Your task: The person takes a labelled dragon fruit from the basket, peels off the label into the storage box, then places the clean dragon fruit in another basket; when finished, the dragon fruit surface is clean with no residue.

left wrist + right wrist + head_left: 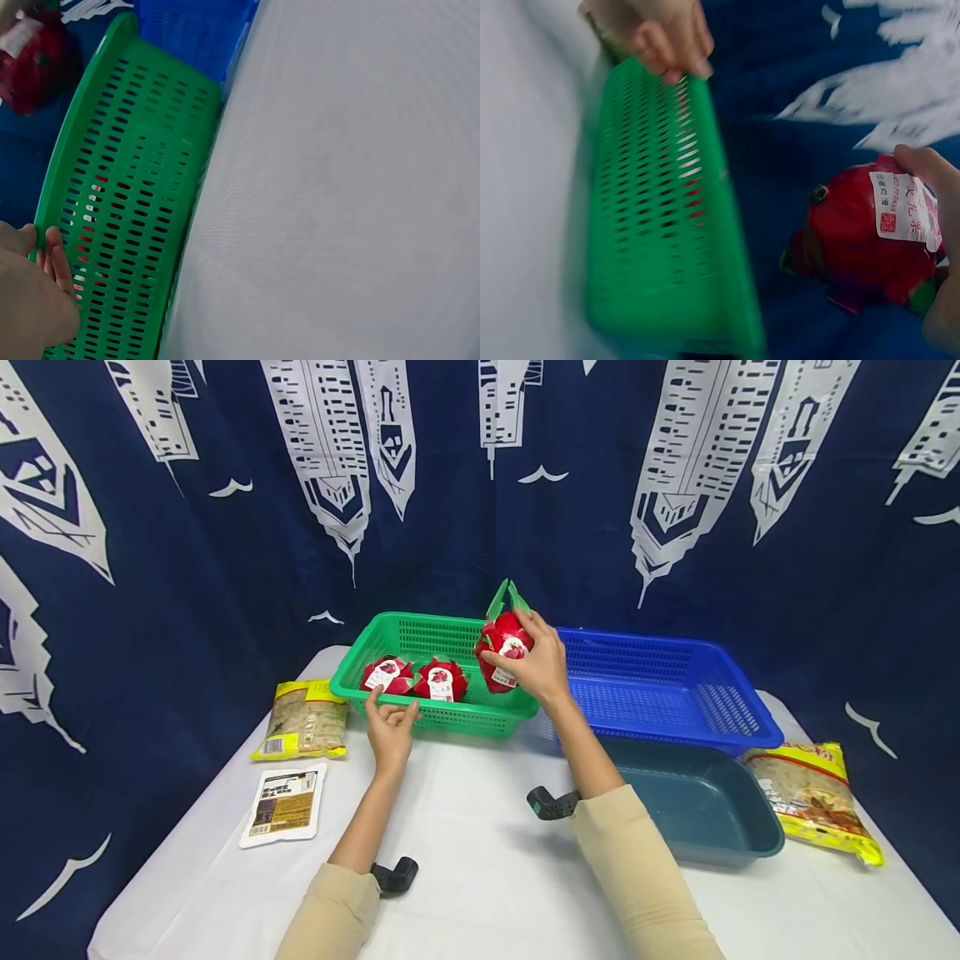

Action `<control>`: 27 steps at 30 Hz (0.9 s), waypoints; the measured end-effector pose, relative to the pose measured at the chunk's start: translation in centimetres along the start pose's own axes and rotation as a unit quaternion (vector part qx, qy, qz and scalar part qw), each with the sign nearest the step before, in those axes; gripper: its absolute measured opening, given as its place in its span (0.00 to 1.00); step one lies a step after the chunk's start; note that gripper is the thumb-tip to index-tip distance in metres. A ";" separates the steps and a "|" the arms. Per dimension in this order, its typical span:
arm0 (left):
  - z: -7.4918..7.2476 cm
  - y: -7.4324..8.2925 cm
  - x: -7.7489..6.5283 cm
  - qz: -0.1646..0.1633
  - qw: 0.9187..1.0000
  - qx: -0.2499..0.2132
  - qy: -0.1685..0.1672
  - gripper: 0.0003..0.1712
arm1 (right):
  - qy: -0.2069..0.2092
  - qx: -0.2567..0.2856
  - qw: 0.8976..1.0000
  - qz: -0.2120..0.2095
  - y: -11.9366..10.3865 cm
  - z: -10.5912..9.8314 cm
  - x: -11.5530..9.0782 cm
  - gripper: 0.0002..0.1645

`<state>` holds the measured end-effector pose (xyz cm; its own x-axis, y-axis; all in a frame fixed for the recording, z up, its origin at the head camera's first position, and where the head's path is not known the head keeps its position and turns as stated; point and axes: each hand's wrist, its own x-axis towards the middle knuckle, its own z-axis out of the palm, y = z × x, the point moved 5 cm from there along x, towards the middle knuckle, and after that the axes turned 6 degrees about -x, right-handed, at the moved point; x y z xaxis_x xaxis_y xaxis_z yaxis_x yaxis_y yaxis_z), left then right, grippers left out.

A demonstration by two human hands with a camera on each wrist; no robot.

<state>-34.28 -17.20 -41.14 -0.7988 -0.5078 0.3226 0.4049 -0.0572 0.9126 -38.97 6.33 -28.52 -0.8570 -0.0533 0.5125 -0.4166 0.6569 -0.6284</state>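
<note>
My right hand [543, 667] holds a red dragon fruit [491, 633] with green leaf tips and a white label, raised above the right end of a green basket [480, 722]. In the right wrist view, thumb and fingers grip the dragon fruit [847, 225] at its labelled side. Two more labelled dragon fruits, one at the left [384, 670] and one beside it [441, 675], lie inside the basket. On the basket's front rim is my left hand [390, 735]; the left wrist view shows its thumb and fingers pinching that rim.
Right of the green basket stands a blue basket [637, 693], with a dark teal tub [690, 802] in front of it. Yellow-edged bags lie at the left [306, 722] and right [813, 793]. A flat white-edged packet [283, 806] rests on the white table [465, 860].
</note>
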 end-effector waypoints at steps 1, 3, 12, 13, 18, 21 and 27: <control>0.0 0.0 0.0 0.000 1.000 -0.002 0.000 0.37 | 0.001 0.007 1.000 -0.010 -0.7 -0.9 -0.5 0.49; 0.0 0.2 0.0 0.003 1.000 -0.006 -0.001 0.37 | 0.000 0.019 0.999 -0.036 -1.9 -2.6 -1.8 0.48; 0.0 0.1 -0.2 0.000 1.000 -0.018 -0.008 0.38 | -0.100 0.024 0.987 -0.122 -2.2 -7.1 -10.6 0.48; -0.1 0.1 -0.2 0.000 1.000 -0.019 -0.008 0.38 | -0.118 0.026 0.985 -0.125 -2.0 -7.0 -11.5 0.48; -0.2 0.4 -0.2 0.001 1.000 -0.026 -0.013 0.38 | -0.184 0.009 0.974 -0.133 -0.5 -5.9 -14.8 0.46; -0.2 0.4 -0.2 0.004 0.999 -0.028 -0.015 0.38 | -0.215 -0.003 0.969 -0.123 0.4 -4.5 -15.8 0.45; -0.1 0.2 -0.2 0.010 0.999 -0.026 -0.016 0.38 | -0.270 0.001 0.955 -0.127 1.6 -1.5 -16.5 0.43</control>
<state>-34.00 -17.21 -41.03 -0.8036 -0.4817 0.3496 0.4433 -0.0924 0.8916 -25.07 9.37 -37.13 -0.7589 -0.5909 0.2737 -0.6326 0.5691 -0.5253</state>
